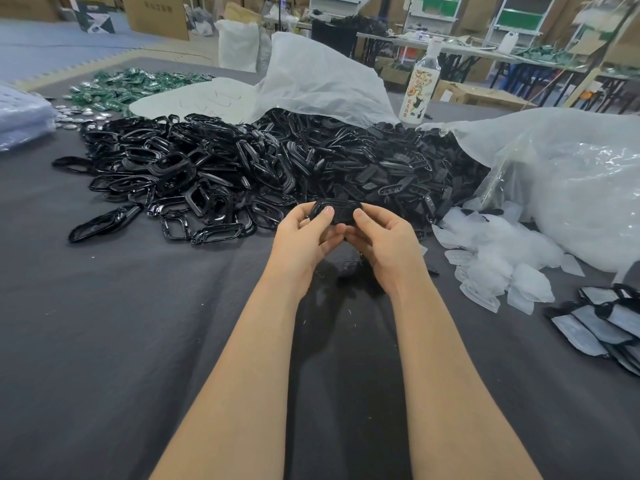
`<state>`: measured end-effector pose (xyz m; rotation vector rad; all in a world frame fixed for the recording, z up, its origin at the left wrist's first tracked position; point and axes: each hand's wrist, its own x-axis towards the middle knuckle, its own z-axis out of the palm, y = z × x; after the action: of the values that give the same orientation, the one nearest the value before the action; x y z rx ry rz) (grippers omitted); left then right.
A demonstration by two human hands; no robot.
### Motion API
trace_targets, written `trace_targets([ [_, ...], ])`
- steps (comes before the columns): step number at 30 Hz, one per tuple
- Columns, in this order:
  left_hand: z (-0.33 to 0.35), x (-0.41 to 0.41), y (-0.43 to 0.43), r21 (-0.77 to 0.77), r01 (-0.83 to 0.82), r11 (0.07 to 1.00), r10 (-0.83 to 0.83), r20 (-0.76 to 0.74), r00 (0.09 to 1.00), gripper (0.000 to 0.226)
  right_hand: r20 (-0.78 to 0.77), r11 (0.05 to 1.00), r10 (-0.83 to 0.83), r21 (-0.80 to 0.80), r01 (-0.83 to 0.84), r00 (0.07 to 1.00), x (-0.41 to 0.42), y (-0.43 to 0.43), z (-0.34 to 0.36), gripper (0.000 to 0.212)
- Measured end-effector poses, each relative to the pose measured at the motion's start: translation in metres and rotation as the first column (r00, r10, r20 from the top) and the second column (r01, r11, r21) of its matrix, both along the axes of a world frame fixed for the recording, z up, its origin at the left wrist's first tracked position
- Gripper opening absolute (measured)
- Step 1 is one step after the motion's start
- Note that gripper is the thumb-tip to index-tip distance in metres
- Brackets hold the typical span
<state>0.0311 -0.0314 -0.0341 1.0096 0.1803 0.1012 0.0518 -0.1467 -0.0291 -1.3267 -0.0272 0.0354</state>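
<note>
Both hands hold one small black plastic casing above the dark grey cloth, just in front of the big heap. My left hand grips its left end with the thumb on top. My right hand grips its right end, thumb also pressed on top. Behind lies a wide pile of glossy black frames on the left and matte black flat shells on the right. A small black part lies on the cloth under my hands.
A clear bottle stands behind the heap. Translucent plastic bags spread at the back and right. Small white pouches lie right of my hands, packed grey pouches at the far right. Green circuit boards and metal discs sit far left.
</note>
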Motion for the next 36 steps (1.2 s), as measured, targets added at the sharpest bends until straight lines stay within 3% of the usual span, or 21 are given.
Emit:
trace_targets([
  [2,0.003,-0.001,0.001,-0.057,0.043,0.997,-0.044,-0.013,0.999,0.003,-0.009,1.0,-0.007,-0.001,0.007,1.0,0.0,0.0,0.0,0.015],
  [4,0.003,-0.002,0.001,-0.064,0.046,0.997,-0.047,-0.017,0.999,0.005,0.0,0.997,-0.041,-0.059,0.041,0.999,0.002,0.001,-0.002,0.014],
  [6,0.0,-0.002,-0.001,0.137,-0.014,0.99,0.014,-0.003,1.0,0.001,0.052,0.975,-0.097,-0.197,0.106,0.994,0.002,0.004,-0.004,0.015],
  [9,-0.006,0.0,-0.004,0.454,-0.12,0.883,0.121,0.028,0.992,0.006,0.158,0.919,-0.144,-0.344,0.191,0.977,0.002,0.007,-0.007,0.007],
  [13,-0.007,0.001,-0.002,0.524,-0.168,0.835,0.17,0.044,0.984,0.003,0.136,0.941,-0.118,-0.301,0.154,0.984,0.001,0.005,-0.005,0.021],
  [17,-0.007,0.001,-0.002,0.459,-0.178,0.871,0.178,0.043,0.983,0.008,0.053,0.977,-0.093,-0.185,0.101,0.994,-0.001,0.005,-0.001,0.033],
  [22,-0.006,0.0,-0.003,0.355,-0.149,0.923,0.144,0.04,0.989,0.016,0.037,0.979,-0.103,-0.173,0.108,0.994,-0.002,0.005,0.0,0.026],
  [26,-0.004,0.0,-0.002,0.21,-0.081,0.974,0.086,-0.016,0.996,0.007,0.123,0.964,-0.114,-0.226,0.139,0.986,-0.001,0.004,-0.002,0.017],
  [29,-0.001,-0.001,-0.001,0.052,-0.009,0.999,0.011,-0.047,0.999,0.017,0.164,0.957,-0.109,-0.251,0.148,0.98,-0.002,0.004,-0.001,0.023],
  [36,0.008,-0.005,0.002,-0.204,0.028,0.979,-0.052,-0.112,0.992,0.01,0.334,0.88,-0.08,-0.419,0.225,0.939,-0.006,0.005,0.001,0.028],
])
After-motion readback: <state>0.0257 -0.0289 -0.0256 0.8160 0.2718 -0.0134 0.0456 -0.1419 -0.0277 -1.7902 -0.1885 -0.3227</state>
